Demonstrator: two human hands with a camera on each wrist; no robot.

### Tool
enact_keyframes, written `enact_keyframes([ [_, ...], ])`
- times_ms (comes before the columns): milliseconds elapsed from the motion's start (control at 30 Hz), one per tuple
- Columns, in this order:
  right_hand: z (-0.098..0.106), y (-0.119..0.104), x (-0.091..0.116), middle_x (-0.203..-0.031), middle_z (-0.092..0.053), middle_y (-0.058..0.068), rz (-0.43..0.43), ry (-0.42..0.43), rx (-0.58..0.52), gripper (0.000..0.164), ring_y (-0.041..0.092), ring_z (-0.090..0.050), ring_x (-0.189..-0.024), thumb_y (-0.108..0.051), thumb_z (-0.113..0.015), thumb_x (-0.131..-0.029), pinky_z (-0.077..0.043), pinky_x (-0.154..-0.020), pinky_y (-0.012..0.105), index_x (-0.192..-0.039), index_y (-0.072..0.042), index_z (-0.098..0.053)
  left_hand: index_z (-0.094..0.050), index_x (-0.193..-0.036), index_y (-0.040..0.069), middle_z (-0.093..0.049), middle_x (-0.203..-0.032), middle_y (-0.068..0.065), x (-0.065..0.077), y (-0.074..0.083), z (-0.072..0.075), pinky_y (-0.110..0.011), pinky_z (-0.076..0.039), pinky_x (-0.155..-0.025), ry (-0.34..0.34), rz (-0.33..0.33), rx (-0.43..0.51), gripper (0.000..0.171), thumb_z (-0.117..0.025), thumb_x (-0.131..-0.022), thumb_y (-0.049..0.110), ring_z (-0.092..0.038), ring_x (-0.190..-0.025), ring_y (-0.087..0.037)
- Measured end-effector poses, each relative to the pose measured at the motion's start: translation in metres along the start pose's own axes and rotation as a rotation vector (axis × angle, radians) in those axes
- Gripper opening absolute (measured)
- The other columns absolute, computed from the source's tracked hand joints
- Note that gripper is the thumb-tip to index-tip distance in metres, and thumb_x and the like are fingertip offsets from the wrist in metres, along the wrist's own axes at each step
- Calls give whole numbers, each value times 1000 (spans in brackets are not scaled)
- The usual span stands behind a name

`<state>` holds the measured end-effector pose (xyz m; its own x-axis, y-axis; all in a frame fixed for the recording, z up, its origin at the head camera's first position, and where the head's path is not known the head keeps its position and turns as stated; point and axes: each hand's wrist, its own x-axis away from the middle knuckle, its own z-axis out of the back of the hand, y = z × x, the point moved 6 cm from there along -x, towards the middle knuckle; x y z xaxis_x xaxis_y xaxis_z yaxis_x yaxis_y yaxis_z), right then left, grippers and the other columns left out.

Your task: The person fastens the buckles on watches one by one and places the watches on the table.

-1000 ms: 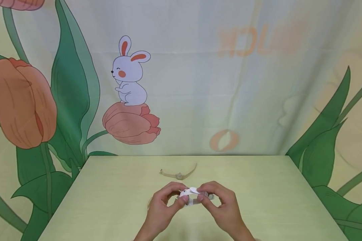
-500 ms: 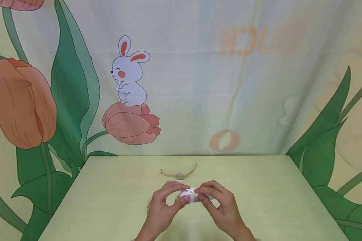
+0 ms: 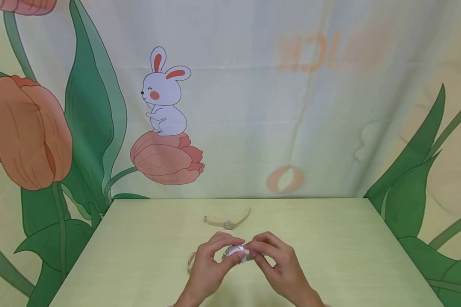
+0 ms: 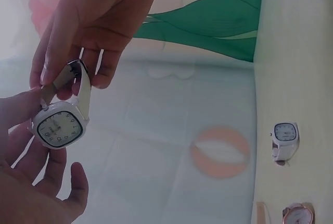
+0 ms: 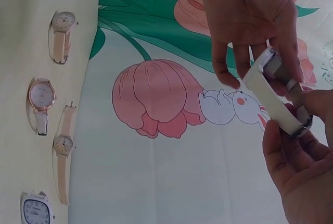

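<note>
A white wristwatch with its strap looped is held up between both hands. My left hand grips its case side, thumb in front and fingers over the top. The square white-rimmed dial faces the left wrist camera, close to the left fingers. On the strap side, my right hand pinches the band, thumb and index finger near the buckle. Seen from the right wrist, the white strap spans between the two hands. Fingers cover part of the watch in the head view.
A beige-strapped watch lies stretched out on the pale table beyond the hands. Another beige watch sits partly behind the left hand. The right wrist view shows a rose-gold round watch and a white square watch. A printed curtain hangs behind.
The raised strap end seen earlier is now down between the fingertips. My right fingers have shifted left along the band, closer to the left hand; the watch is tilted more and less visible.
</note>
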<state>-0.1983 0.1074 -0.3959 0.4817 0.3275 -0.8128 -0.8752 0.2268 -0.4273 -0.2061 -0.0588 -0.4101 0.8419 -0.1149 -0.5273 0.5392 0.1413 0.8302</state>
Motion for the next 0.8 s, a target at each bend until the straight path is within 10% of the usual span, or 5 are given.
enact_keyframes([
  [267, 2, 7, 4, -101, -70, 6, -181, 55, -62, 38, 8, -68, -88, 9, -70, -84, -55, -78, 19, -117, -8, -63, -73, -104, 6, -74, -101, -7, 1, -10, -2, -22, -46, -100, 10, 158, 166, 19, -75, -86, 9, -66, -100, -10],
  [800, 2, 5, 0, -97, -71, 6, -114, 53, -113, 33, 12, -67, -85, 8, -70, -84, -55, -74, 20, -111, -10, -70, -74, -107, 8, -74, -103, -11, 2, -9, -4, -26, -55, -88, -42, 187, 171, 20, -74, -87, 13, -70, -93, -12],
])
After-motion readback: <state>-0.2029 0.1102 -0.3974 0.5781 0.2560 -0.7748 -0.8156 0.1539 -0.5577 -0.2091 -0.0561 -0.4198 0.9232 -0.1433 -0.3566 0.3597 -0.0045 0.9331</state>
